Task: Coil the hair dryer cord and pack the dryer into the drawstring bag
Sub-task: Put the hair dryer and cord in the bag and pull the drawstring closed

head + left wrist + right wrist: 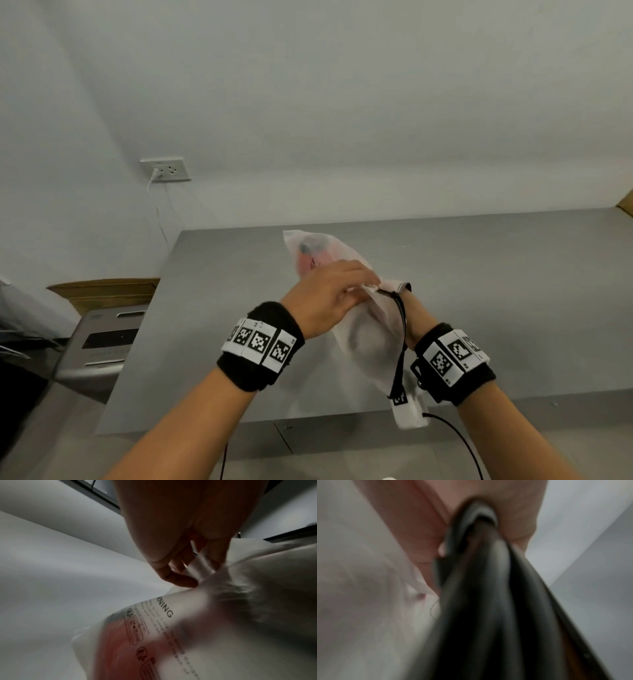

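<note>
**A:** What's off to your left?

**B:** A white wall socket [166,169] with a thin white lead plugged in, and nearer, a brown cardboard box [102,291] beside the grey table [479,291]. Nothing I need right now.

**A:** And your left hand?

**B:** My left hand [330,296] is over the table, fingers [180,580] curled and pinching the gathered neck of the translucent white drawstring bag [359,335]. I hold it there so the mouth stays bunched and the bag can't slide away from me.

**A:** Where's the dryer?

**B:** Inside, I judge. A pinkish-red shape, the hair dryer [308,257], shows through the far end of the bag, which rests on the table. My left wrist view shows the same red blur behind printed warning text.

**A:** The black strands?

**B:** The black cord [400,329] comes out at the neck and hangs down the bag's right side, toward me. From its place at the mouth I take it for the drawstring, though it could be the dryer's flex; I cannot tell.

**A:** Your right hand?

**B:** My right hand [416,315] is mostly hidden behind the bag. Close up, my fingers [426,534] curl round that black cord, gripping it, I think to pull against the left hand and cinch the mouth closed.
</note>
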The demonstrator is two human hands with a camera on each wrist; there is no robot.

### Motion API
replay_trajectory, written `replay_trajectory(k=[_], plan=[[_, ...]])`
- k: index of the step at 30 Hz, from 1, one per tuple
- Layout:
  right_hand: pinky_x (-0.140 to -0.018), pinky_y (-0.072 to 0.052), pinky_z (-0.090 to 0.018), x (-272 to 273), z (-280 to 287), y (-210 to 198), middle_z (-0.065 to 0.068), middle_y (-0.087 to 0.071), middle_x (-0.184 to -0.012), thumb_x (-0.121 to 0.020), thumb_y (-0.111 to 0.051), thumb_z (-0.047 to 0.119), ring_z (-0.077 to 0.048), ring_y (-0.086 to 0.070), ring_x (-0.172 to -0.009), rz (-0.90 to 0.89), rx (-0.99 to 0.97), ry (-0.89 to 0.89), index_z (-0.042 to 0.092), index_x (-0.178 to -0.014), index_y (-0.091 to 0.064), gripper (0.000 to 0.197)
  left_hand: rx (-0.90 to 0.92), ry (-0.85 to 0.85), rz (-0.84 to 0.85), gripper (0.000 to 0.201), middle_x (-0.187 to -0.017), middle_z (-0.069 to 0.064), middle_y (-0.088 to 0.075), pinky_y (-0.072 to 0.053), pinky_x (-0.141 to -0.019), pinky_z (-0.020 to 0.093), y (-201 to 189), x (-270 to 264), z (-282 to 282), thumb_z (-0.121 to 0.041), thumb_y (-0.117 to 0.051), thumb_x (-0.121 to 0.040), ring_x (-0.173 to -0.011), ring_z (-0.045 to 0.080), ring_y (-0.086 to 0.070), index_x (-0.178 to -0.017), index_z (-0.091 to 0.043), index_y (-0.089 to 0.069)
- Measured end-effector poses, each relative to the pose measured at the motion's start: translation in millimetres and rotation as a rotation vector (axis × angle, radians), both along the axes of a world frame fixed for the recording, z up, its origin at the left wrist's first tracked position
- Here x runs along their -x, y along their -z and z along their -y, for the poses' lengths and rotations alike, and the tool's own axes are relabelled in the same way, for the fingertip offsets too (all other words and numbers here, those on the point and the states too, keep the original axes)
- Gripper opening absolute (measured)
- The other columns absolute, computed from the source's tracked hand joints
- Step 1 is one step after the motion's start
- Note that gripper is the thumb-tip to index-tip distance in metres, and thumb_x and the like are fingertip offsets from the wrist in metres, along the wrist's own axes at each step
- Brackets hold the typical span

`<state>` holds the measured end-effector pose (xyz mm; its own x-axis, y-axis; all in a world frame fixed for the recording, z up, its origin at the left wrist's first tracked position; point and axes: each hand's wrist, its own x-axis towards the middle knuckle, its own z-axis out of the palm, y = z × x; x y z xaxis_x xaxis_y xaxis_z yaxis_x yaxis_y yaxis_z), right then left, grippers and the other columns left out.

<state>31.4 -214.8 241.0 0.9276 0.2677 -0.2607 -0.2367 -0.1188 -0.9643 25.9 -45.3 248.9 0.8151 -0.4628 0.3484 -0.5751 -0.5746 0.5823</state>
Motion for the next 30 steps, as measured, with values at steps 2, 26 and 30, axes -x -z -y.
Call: replay_trajectory(k=[2,26,30], plan=[[-0.075,-0.055,-0.035,-5.6,3.1,-4.4,-0.001,-0.063,-0.079,-0.1,-0.049,0.002,-0.016,-0.061,-0.075,0.101,0.288,-0.079,0.011,-0.084,-0.061,0.022,0.197,-0.136,-0.073,0.02,-0.093,-0.002,-0.072,-0.049,-0.077,0.013,-5.6,2.5,-1.2,-0.003,-0.056,-0.099,-0.078,-0.01,-0.063,-0.11,-0.011,-0.072],[-0.062,-0.053,-0.036,-22.4,26.3,-22.1,0.002,-0.07,-0.069,-0.098,-0.052,0.046,-0.029,-0.065,-0.067,0.854,1.15,-0.333,0.024,-0.086,-0.068,0.029,0.719,-0.595,-0.282,0.015,-0.083,0.015,-0.07,-0.062,-0.072,0.039,43.3,22.5,-81.3,-0.017,-0.054,-0.104,-0.076,0.023,-0.069,-0.091,-0.017,-0.063],[-0.059,-0.05,-0.032,-25.0,31.2,-30.7,0.004,-0.07,-0.069,-0.098,-0.055,0.038,-0.022,-0.065,-0.065,0.854,1.107,-0.276,0.027,-0.092,-0.072,0.021,0.798,-0.589,-0.322,0.021,-0.083,0.007,-0.069,-0.062,-0.07,0.033,44.8,28.5,-78.4,-0.007,-0.05,-0.104,-0.08,0.019,-0.072,-0.089,-0.014,-0.064]])
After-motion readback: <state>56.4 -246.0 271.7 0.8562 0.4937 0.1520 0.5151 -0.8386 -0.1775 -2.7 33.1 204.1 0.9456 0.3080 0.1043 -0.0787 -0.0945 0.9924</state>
